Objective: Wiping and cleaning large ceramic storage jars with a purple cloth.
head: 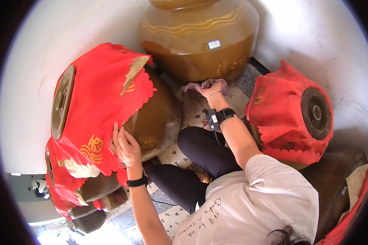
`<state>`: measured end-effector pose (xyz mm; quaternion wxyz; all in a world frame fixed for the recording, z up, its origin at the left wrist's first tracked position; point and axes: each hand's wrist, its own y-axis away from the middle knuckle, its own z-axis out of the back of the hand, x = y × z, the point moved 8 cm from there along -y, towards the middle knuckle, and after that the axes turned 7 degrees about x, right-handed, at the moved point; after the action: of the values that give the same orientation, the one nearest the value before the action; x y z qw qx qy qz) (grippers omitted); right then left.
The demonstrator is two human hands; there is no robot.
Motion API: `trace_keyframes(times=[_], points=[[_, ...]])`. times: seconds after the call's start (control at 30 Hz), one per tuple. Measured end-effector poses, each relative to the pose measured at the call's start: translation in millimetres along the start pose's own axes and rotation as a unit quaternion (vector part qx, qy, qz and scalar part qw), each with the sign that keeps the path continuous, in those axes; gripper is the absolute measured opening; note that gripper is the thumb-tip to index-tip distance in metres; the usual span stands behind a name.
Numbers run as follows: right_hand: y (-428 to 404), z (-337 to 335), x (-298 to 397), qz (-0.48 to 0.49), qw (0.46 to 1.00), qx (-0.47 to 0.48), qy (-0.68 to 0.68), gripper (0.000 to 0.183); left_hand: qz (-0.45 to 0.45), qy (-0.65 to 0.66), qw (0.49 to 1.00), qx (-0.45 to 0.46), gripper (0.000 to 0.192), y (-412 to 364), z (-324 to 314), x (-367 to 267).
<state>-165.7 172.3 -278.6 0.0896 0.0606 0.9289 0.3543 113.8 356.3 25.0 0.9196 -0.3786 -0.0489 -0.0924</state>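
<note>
My right hand (213,89) holds a crumpled mauve cloth (207,83) low against the base of a large brown glazed jar (199,58), near the floor. The jar has yellow wavy lines and a small label. My left hand (125,147) rests, fingers spread, on the edge of a red scalloped cloth cover (101,82) draped over another brown jar (159,113) at the left. Nothing shows in its grasp, and part of the palm is hidden. A round brown lid (63,102) sits on that cover.
A smaller jar under a red cloth (282,107) with a dark lid (316,113) stands at the right. More covered jars and a glass jar with a red lid (113,199) are at lower left. White walls (49,39) rise behind; the floor (171,226) is speckled.
</note>
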Motion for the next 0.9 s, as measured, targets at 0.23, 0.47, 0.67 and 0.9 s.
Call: trace_keyframes(times=[0.23,0.47,0.67,0.9], points=[[-103.9,86.5,11.9,-0.097,0.991,0.047,-0.074,0.090,-0.008,-0.055,0.998,0.010,0.016,-5.3,-6.7,-9.9],[-144.3,130.3,-1.4,-0.065,0.997,0.022,-0.040,0.087,-0.015,-0.115,0.992,0.044,0.020,5.9,-5.1,0.2],[-191.9,146.8,61.0,-0.045,0.998,0.033,0.032,0.079,-0.011,-0.116,0.992,0.054,0.016,12.4,-10.9,4.0],[-199.7,97.5,150.5,0.050,0.990,0.006,0.133,0.069,-0.011,-0.086,0.995,0.044,0.020,11.4,-11.6,4.0]])
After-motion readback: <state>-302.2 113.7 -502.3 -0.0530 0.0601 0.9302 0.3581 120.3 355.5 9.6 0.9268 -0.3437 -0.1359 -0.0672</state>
